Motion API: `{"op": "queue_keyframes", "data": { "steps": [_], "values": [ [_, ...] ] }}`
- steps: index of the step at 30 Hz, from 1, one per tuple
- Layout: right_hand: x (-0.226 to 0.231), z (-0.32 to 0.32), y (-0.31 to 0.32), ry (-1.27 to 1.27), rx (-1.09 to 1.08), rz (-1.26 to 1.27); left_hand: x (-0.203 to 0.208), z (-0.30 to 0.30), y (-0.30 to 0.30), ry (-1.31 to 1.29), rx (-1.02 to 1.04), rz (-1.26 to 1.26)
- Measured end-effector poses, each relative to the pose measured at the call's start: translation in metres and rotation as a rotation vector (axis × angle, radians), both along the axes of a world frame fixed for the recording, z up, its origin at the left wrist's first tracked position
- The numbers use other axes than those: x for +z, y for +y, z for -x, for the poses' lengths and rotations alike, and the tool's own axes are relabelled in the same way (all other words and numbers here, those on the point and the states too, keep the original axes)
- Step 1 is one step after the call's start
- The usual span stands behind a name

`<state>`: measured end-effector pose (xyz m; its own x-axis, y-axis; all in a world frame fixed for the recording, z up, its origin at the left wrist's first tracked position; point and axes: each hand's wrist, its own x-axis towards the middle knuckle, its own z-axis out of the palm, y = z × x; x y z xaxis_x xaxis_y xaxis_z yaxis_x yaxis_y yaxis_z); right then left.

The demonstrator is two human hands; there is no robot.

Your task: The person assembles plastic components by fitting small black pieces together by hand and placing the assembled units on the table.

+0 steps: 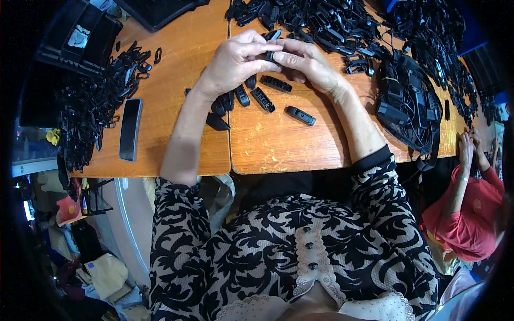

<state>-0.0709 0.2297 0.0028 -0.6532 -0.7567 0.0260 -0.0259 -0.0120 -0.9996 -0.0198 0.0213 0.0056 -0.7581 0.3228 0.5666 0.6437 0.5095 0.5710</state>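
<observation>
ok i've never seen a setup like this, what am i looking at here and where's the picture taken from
There is no machine here: a person works with two bare hands. The single picture comes from a wide fisheye camera on their head, looking down, so edges bend and the patterned top fills the lower part. The left hand and right hand meet over the wooden table, holding a small black part mostly hidden by fingers. Similar loose parts lie nearby, with a big pile beyond and another heap at left, beside a phone. At right is a black bag, then another person in red.
</observation>
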Motion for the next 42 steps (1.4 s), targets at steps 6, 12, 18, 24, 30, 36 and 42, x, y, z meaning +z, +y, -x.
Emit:
{"op": "queue_keyframes", "data": {
  "steps": [6,12,18,24,30,36,42],
  "values": [
    [-0.004,0.000,0.002,0.031,0.010,0.110,0.006,-0.002,0.003,-0.051,-0.077,-0.139],
    [-0.002,-0.007,-0.003,0.095,-0.118,0.064,0.002,-0.003,0.004,-0.152,-0.021,-0.227],
    [-0.011,0.010,0.007,0.146,-0.040,-0.055,0.014,-0.006,-0.007,-0.307,0.117,-0.270],
    [-0.017,0.015,0.014,-0.086,0.123,0.137,0.032,-0.013,-0.005,-0.347,0.063,-0.239],
    [-0.019,0.017,0.012,-0.049,0.156,0.122,0.030,-0.016,0.002,-0.376,0.029,-0.185],
    [-0.020,0.017,0.012,-0.087,0.153,0.151,0.025,-0.013,0.005,-0.308,-0.043,-0.248],
    [-0.017,0.015,0.009,-0.008,0.089,0.046,0.033,-0.017,-0.002,-0.261,0.068,-0.169]
  ]
}}
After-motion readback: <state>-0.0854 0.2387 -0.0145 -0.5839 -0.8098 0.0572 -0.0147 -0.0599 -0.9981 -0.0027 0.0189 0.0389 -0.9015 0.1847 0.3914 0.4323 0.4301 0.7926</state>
